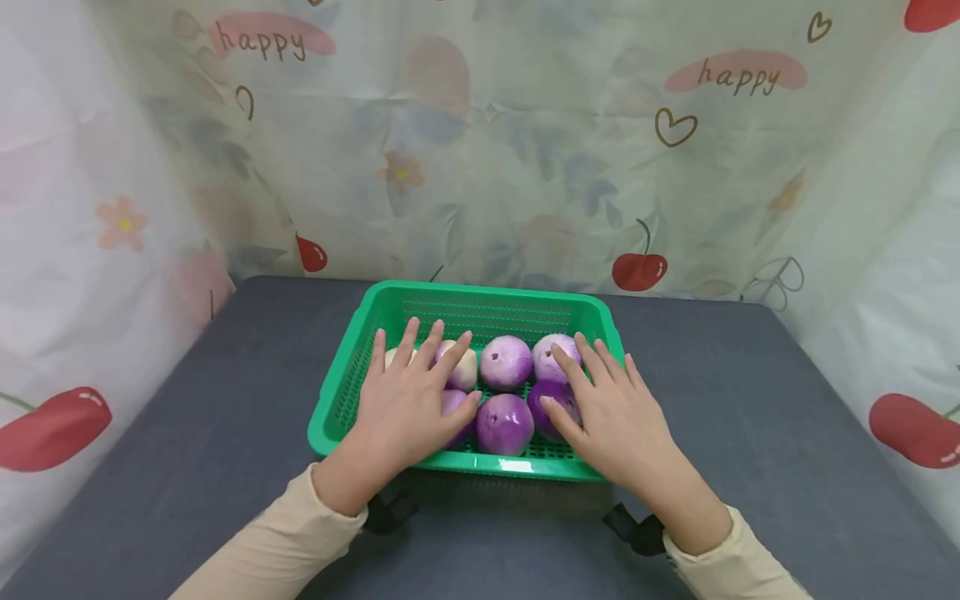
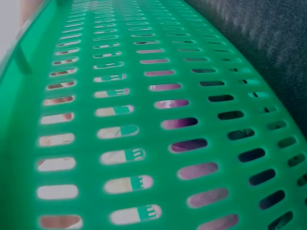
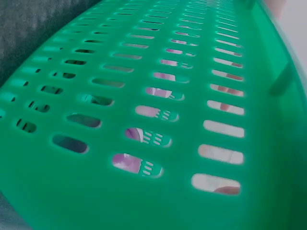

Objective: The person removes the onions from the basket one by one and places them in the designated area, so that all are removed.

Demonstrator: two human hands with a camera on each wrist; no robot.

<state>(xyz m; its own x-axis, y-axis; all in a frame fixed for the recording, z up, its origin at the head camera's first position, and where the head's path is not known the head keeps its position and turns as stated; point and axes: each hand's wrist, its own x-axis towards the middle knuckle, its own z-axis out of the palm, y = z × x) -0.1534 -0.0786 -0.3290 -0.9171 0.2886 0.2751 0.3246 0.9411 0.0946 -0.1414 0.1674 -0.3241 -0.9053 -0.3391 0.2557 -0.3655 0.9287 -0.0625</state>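
A green plastic basket [image 1: 517,465] sits on the dark table and holds several round, glossy purple-and-white vegetables. They lie in two rows, among them a pale one [image 1: 507,362] at the back and a deep purple one [image 1: 506,425] in front. My left hand [image 1: 408,404] spreads its straight fingers over the left vegetables and partly hides them. Over the right end my right hand [image 1: 618,421] is spread too, fingertips overlapping a whitish-purple one and a dark purple one. Both wrist views look at the basket's slotted wall [image 2: 144,139], with purple showing through the slots.
The grey-black table [image 1: 750,417] extends to both sides of the basket. A printed curtain [image 1: 487,167] with cherries, hearts and "happy" lettering stands behind the table and along its sides. Black straps [image 1: 637,532] show at the wrists.
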